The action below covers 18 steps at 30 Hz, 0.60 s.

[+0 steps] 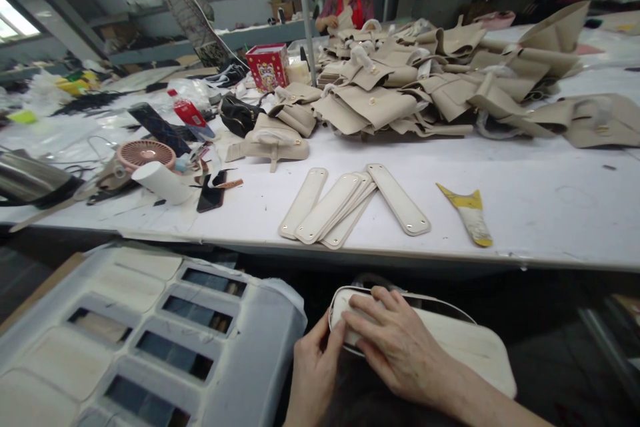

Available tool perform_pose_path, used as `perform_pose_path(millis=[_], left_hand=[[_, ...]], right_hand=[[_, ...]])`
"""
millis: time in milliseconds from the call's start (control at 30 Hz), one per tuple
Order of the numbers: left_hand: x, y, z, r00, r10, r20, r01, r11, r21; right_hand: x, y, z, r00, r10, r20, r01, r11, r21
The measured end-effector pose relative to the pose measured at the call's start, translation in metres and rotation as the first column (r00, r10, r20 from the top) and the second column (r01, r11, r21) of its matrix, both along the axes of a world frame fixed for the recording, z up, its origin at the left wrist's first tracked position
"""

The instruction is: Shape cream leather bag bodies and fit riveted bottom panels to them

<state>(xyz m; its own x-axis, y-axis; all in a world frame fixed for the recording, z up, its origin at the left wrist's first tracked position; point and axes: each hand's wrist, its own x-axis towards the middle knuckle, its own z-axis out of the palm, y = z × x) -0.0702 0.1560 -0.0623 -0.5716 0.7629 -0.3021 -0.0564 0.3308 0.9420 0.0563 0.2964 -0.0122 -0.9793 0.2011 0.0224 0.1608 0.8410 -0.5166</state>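
Note:
A cream bag [465, 340] with a long rounded end panel and a thin raised rim lies in front of me, below the table edge. My left hand [319, 363] pinches the rim at the bag's left end, thumb on the near side. Across the panel's left part lies my right hand [395, 340], its bent fingers pressing near the far rim and its thumb at the near edge. My right hand and forearm hide part of the bag. Several beige straps [333, 207] with metal-ringed holes lie on the table beyond my hands.
To my left stands a translucent plastic crate [250, 347] with cream panels [65, 360] on it. The white table [240, 223] bears a yellow-taped tool [470, 213], a phone [211, 192], a pink fan [147, 155] and heaped beige bag pieces [370, 107]. A person [350, 3] works behind.

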Motion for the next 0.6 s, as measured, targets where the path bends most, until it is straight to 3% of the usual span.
perform_pose_path(millis=[100, 200, 300, 367, 467, 533, 600], left_hand=[[0.002, -0.004, 0.014, 0.980, -0.008, -0.197, 0.001, 0.999, -0.033], [-0.003, -0.004, 0.019, 0.933, -0.004, -0.359, -0.021, 0.998, -0.066], [-0.014, -0.002, 0.022, 0.920, -0.043, -0.390, -0.006, 0.992, -0.125], [-0.022, -0.001, 0.021, 0.964, -0.077, -0.253, 0.045, 0.991, -0.129], [-0.027, -0.003, 0.012, 0.996, -0.038, 0.078, 0.041, 0.999, -0.034], [-0.024, -0.004, -0.002, 0.939, -0.005, 0.343, -0.015, 0.998, 0.057], [-0.018, -0.003, -0.019, 0.817, -0.004, 0.577, -0.091, 0.986, 0.137]], right_hand=[[0.001, 0.000, -0.002, 1.000, 0.002, -0.007, -0.002, 1.000, 0.001], [0.002, 0.001, -0.004, 1.000, 0.006, -0.004, -0.006, 1.000, 0.006], [0.001, 0.001, -0.003, 1.000, 0.006, -0.001, -0.006, 1.000, 0.004], [0.001, 0.001, -0.002, 1.000, 0.005, -0.001, -0.005, 1.000, -0.004], [0.000, 0.002, -0.002, 1.000, 0.004, -0.008, -0.004, 1.000, -0.019], [0.000, 0.002, -0.003, 1.000, -0.001, -0.014, 0.000, 1.000, -0.026], [0.001, 0.002, -0.003, 1.000, -0.005, -0.019, 0.005, 0.999, -0.031]])
